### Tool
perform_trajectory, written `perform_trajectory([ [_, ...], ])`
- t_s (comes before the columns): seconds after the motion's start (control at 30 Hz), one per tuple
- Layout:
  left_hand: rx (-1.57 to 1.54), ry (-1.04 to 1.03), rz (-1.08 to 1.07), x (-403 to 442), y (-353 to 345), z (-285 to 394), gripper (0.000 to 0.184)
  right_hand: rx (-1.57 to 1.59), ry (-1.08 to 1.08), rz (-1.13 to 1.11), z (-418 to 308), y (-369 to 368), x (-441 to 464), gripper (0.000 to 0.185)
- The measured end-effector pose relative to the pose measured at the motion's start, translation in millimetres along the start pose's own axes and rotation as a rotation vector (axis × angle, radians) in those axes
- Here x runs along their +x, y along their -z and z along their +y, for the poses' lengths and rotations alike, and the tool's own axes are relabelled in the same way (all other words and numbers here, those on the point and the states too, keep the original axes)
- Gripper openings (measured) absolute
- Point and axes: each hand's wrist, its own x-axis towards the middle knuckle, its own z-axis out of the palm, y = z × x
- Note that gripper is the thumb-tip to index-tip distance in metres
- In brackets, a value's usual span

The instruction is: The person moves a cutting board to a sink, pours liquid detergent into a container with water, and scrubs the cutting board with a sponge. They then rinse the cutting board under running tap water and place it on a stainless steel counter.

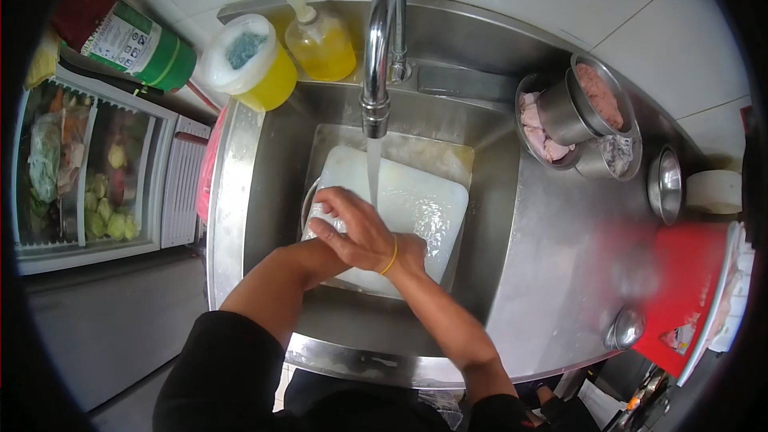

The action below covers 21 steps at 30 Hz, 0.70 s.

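Note:
My arms cross over the sink, under a stream of water from the tap (376, 104). My right hand (352, 228), with a yellow band at its wrist, lies over my left forearm, fingers apart and holding nothing visible. My left hand (414, 253) is beneath my right wrist. Only a small part of it shows, and its fingers are hidden. Below both hands a wet white cutting board (420, 200) lies at an angle in the sink, and water runs onto it.
On the sink's rim (234, 192) stand a tub of yellow liquid (276, 84) and a soap pump bottle (324, 48). Steel bowls of raw meat (560, 116) sit on the right drainboard, near a red container (680, 288). A glass-topped fridge (88, 176) is at left.

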Motion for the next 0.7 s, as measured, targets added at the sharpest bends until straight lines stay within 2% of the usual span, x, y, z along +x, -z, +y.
perform_trajectory([
  [0.13,-0.068,0.016,-0.009,-4,18,-10,0.031,-0.214,-0.081,0.034,1,22,-1,0.038],
  [0.2,-0.154,0.031,0.010,-6,32,-17,0.030,-0.424,-0.281,0.080,15,28,-5,0.036],
  [0.23,-0.211,0.041,0.024,-8,42,-21,0.030,-0.429,-0.195,0.131,32,27,-6,0.034],
  [0.27,-0.278,0.056,0.042,-11,52,-25,0.030,-0.427,-0.199,0.139,26,27,-5,0.034],
  [0.33,-0.423,0.077,0.088,-15,73,-34,0.030,-0.254,-0.057,0.254,12,26,-5,0.029],
  [0.37,-0.497,0.088,0.108,-17,85,-38,0.029,-0.252,-0.063,0.264,14,24,-4,0.029],
  [0.43,-0.642,0.101,0.145,-20,102,-46,0.029,-0.056,-0.041,0.244,22,20,-5,0.019],
  [0.47,-0.710,0.100,0.162,-20,108,-49,0.029,-0.059,-0.046,0.250,38,19,-10,0.019],
  [0.53,-0.811,0.084,0.197,-18,114,-56,0.029,-0.446,-0.051,0.560,64,15,-17,0.013],
  [0.57,-0.857,0.070,0.218,-16,115,-61,0.029,-0.105,-0.216,0.581,64,12,-28,0.016],
  [0.63,-0.953,0.029,0.257,-9,106,-69,0.029,0.206,-0.254,0.734,-2,23,-28,0.021],
  [0.7,-1.034,-0.036,0.322,7,88,-83,0.029,0.468,-0.027,0.694,-53,35,-38,0.030],
])
